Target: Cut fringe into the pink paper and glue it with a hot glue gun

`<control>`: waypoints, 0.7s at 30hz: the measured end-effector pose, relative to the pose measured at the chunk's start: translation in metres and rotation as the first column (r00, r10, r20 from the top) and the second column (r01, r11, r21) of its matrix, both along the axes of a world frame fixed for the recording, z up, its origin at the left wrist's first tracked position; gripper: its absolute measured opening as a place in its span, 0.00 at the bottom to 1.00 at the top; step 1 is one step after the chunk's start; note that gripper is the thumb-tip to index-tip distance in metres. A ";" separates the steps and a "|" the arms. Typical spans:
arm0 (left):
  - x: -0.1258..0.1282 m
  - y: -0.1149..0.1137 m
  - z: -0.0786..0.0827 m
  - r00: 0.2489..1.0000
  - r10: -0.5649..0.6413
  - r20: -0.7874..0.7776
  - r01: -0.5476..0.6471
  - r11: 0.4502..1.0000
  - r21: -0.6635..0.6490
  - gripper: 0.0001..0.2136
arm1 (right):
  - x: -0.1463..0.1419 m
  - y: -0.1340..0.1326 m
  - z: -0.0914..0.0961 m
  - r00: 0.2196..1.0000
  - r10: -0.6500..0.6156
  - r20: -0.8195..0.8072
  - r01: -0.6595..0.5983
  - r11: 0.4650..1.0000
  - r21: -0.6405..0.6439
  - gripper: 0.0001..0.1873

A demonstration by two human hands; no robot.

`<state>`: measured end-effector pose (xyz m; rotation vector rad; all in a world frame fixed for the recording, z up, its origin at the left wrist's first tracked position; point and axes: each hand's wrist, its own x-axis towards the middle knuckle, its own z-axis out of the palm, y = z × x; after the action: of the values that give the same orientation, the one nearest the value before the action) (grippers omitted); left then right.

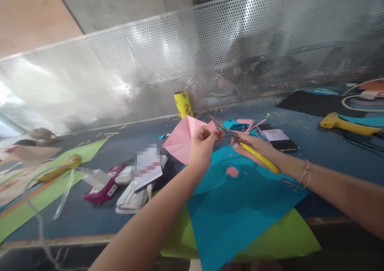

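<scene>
My left hand (204,145) is closed in a pinch on a folded pink paper (183,139), held up above the table. My right hand (255,147) grips yellow-handled scissors (240,143), whose open blades reach the pink paper's right edge beside my left fingers. Under both hands lies a large blue paper sheet (240,207) with a small pink cut-out (232,171) on it, and a lime green sheet (279,239) beneath that.
A phone (277,137) and pink and blue paper scraps (244,124) lie behind my right hand. White chargers (132,195), a magenta box (100,191), a yellow glue tube (183,103) and a yellow tool (345,124) sit around. A perforated metal screen (192,63) backs the table.
</scene>
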<state>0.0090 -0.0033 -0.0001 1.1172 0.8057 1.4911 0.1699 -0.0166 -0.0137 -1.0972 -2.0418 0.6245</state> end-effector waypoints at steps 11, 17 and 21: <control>-0.001 0.000 -0.003 0.987 -0.083 -0.138 0.075 0.995 -0.066 0.10 | -0.001 0.006 -0.007 0.988 -0.068 -0.142 0.066 0.998 -0.021 0.09; 0.000 -0.001 -0.005 0.945 -0.185 -0.271 0.155 0.980 -0.129 0.06 | 0.001 0.014 -0.012 0.951 -0.068 -0.301 0.065 0.998 -0.020 0.11; 0.002 -0.005 -0.005 0.919 -0.259 -0.299 0.217 0.962 -0.166 0.04 | -0.003 0.008 -0.004 0.931 -0.055 -0.361 0.017 0.994 -0.107 0.10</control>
<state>0.0111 -0.0081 -0.0050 1.3254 0.9350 1.0538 0.1669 -0.0083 -0.0179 -0.9895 -1.6815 0.8539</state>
